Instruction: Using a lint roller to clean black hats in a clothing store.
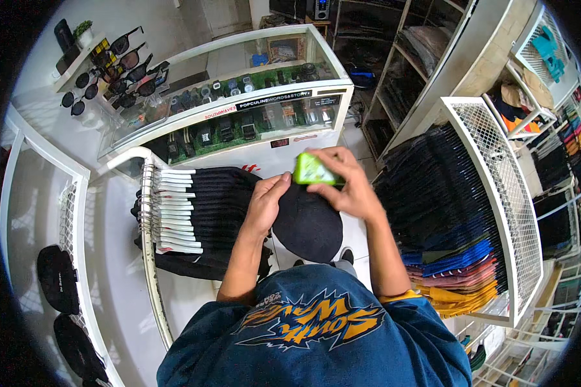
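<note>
Before my chest hangs a black fabric item (309,222), perhaps a cap, its lower part rounded. My left hand (267,200) pinches its upper left edge between thumb and fingers. In my right hand (346,181) is a bright green object (314,169) with a pale, blurred face, held between thumb and fingers at the top of the black item. I cannot tell whether the green object touches the fabric. The right fingers are slightly blurred.
A glass display case (281,99) with watches stands ahead. Black garments on white hangers (176,210) hang at left, near my left forearm. A rack of dark and coloured garments (450,227) stands at right. Sunglasses (130,60) hang at upper left; black caps (58,280) hang at lower left.
</note>
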The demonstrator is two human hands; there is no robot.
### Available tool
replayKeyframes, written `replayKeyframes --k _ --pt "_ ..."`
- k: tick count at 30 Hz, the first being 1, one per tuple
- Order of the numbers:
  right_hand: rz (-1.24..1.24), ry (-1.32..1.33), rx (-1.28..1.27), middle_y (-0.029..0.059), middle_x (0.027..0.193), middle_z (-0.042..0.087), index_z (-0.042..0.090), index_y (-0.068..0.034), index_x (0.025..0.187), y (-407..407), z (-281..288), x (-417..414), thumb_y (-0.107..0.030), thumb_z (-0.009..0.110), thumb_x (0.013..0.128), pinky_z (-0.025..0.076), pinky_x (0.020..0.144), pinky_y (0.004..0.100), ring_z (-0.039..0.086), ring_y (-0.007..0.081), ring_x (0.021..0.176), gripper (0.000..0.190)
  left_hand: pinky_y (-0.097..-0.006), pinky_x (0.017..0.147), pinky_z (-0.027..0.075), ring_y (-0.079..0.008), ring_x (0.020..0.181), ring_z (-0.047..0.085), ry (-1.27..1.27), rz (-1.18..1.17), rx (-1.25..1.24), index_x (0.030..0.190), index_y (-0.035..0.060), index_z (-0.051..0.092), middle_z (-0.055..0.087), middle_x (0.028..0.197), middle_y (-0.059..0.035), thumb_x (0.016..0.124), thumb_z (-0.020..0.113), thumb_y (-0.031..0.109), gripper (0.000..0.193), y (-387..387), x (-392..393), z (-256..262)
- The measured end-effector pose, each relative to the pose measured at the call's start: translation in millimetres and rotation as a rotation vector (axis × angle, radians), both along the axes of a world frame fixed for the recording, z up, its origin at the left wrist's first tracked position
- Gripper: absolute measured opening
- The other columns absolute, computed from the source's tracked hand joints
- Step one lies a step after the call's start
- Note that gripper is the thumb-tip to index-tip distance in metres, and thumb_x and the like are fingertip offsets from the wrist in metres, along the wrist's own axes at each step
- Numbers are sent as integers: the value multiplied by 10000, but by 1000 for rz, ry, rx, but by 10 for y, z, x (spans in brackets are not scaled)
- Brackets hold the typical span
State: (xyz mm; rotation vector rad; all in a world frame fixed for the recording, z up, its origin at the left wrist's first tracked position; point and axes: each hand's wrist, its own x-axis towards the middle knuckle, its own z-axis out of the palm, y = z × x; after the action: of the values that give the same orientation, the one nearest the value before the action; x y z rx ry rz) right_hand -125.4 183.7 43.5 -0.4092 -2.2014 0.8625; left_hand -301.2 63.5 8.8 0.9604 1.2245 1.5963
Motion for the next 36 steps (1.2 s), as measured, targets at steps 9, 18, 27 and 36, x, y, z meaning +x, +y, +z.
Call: replayKeyframes --k 9,18,27,36 --pt "15 87 -60 158 1242 640 649 -105 1385 -17 -175 -8 -177 867 782 449 1037 403 593 329 1180 646 -257 611 294 -26 721 330 215 137 58 855 -20 600 395 742 95 1107 505 214 357 10 -23 -68" --pt "2 52 -47 158 1243 633 638 -70 1396 -98 -35 -5 -135 874 773 434 1050 392 589 298 1165 669 -275 575 264 -30 689 303 279 184 87 795 -4 533 366 707 95 1103 519 214 378 -15 -14 -35" --pt "15 74 -3 142 1255 641 647 -69 1388 -116 -65 -21 -164 887 758 431 1069 406 585 298 1197 681 -249 629 313 -27 738 344 173 177 92 836 -17 571 417 748 89 1107 510 214 362 -48 50 -14" --pt "15 37 -17 152 1246 637 646 -68 1388 -125 8 -113 -123 878 766 431 1056 387 592 296 1155 667 -275 580 258 -34 695 292 169 245 116 771 5 507 351 717 99 1108 520 227 404 -42 -14 -75"
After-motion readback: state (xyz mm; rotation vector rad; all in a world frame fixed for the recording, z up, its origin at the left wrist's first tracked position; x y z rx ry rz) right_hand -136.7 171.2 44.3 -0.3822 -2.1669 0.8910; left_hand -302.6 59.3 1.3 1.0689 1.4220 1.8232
